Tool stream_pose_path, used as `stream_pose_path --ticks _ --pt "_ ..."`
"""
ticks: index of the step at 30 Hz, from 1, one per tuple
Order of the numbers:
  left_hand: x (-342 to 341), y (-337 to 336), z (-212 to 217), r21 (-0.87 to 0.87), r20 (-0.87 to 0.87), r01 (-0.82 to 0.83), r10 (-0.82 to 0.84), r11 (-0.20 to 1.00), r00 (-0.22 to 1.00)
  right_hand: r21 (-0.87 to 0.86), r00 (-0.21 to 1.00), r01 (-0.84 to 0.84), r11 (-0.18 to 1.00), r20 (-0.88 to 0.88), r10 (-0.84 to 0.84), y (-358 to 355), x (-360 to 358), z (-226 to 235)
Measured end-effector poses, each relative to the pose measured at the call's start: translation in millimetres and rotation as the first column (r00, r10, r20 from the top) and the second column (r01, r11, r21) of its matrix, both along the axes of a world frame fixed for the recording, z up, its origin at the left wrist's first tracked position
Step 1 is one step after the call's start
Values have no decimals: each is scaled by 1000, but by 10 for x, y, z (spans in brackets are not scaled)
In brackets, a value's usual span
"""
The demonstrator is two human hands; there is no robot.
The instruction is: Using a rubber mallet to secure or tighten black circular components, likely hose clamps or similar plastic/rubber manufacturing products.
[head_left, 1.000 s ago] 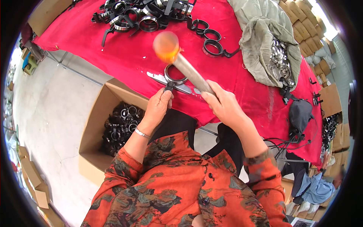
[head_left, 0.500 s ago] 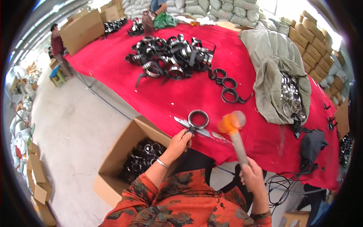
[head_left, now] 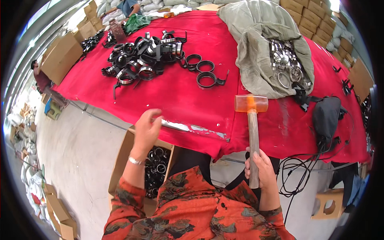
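My right hand (head_left: 262, 169) is wrapped round the wooden handle of a mallet (head_left: 253, 132), whose amber, see-through head (head_left: 251, 103) points up, away from me. My left hand (head_left: 147, 130) is over the near edge of the red-covered table (head_left: 180, 102), its fingers bent and apart, with nothing seen in them. Beside its fingertips runs a torn, silvery strip (head_left: 176, 125) on the cloth. Below that hand, partly hidden by the arm, stands a cardboard box (head_left: 123, 160) holding many black and silver rings (head_left: 161, 168).
A heap of black-and-metal ring clamps (head_left: 138, 58) lies farther back, with a few black rings (head_left: 206, 79) beside it. Metal rings spill from a grey-green sack (head_left: 256, 60) on the right, near a black bag (head_left: 326, 118) and cables (head_left: 294, 172). Two people are at the far side.
The black ring is gone from my left hand, which has moved left and loosened. The mallet has come upright and steadied. My view has shifted to the right.
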State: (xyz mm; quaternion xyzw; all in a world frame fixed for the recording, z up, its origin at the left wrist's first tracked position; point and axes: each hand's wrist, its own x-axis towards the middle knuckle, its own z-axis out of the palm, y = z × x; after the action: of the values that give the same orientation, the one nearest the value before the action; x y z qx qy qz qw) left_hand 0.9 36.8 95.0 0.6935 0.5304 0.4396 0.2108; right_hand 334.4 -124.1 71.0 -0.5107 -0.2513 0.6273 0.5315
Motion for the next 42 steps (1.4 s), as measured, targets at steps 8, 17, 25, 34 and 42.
stream_pose_path --ticks 8,17,25,34,42 --pt "1954 953 155 278 -239 387 -327 879 915 -19 890 -33 999 -456 20 -304 300 -804" --pt "1749 896 212 145 52 385 -396 912 917 76 859 -124 989 -491 146 -267 312 -772" --pt "341 250 -24 -223 677 308 -81 925 732 187 857 -124 974 -474 200 -138 209 -719" --pt "39 -310 -365 -432 591 264 49 862 805 182 892 -70 981 -429 143 -154 171 -721" --pt "180 -336 -629 -367 461 281 -88 887 883 224 883 -39 974 -448 139 -121 159 -612"
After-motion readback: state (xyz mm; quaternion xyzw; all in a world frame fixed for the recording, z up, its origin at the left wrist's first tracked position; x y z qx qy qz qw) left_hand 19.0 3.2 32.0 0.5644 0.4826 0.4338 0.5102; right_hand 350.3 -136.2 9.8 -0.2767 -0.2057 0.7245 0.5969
